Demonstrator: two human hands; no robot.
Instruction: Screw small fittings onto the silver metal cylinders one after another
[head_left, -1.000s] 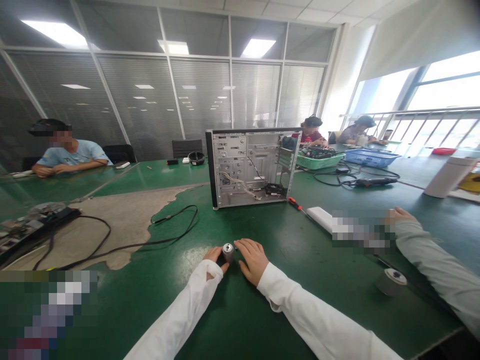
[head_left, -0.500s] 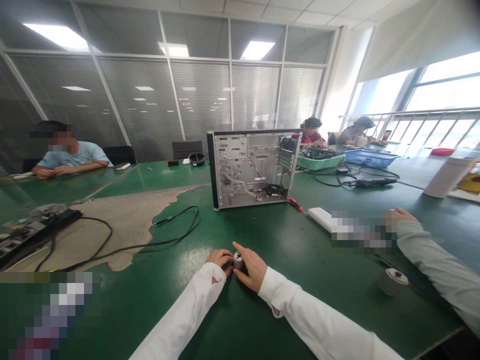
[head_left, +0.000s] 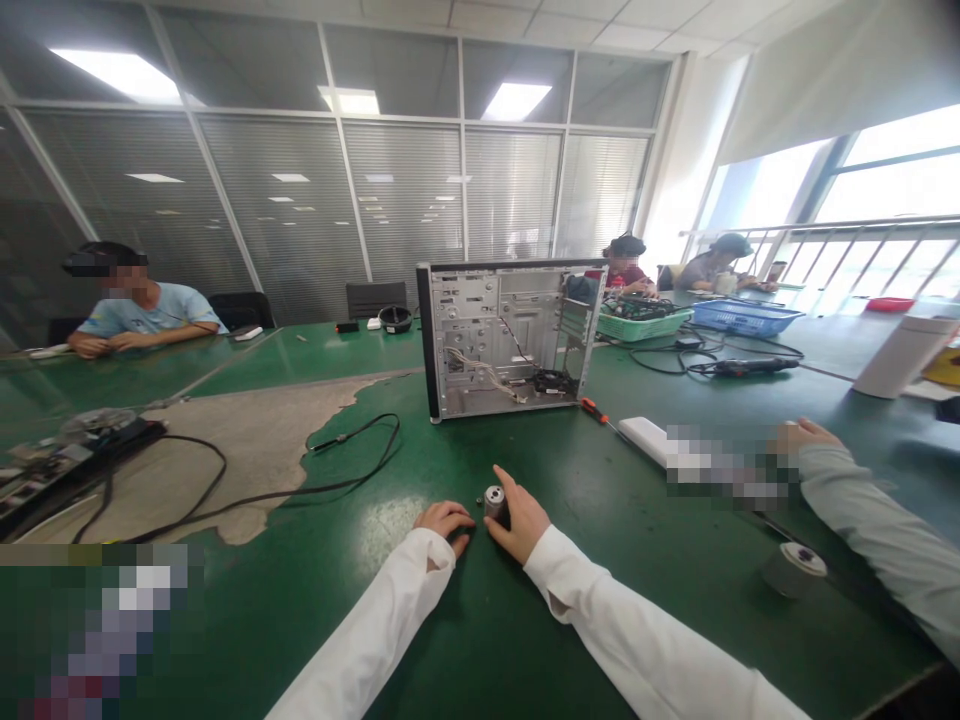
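Note:
A small silver metal cylinder (head_left: pixel 493 498), motor-like with dark holes in its top, stands upright on the green table. My right hand (head_left: pixel 519 517) curls around its right side, thumb in front and index finger pointing up past the top. To the left, my left hand (head_left: pixel 444 522) rests low over the table, apart from the cylinder, with its fingers stretched and thumb apart; nothing shows in it. A tiny dark piece (head_left: pixel 478 500) lies between my left fingertips and the cylinder.
An opened computer case (head_left: pixel 510 340) stands ahead, with an orange-handled screwdriver (head_left: pixel 595 410) beside it. A black cable (head_left: pixel 352 480) runs left. To the right are a similar metal cylinder (head_left: pixel 795 570), a white power strip (head_left: pixel 645 440) and a co-worker's sleeved arm (head_left: pixel 862 510).
The cylinder has moved a little right and away from me with my right hand. My left hand has come away from it, and the tiny piece now shows between them.

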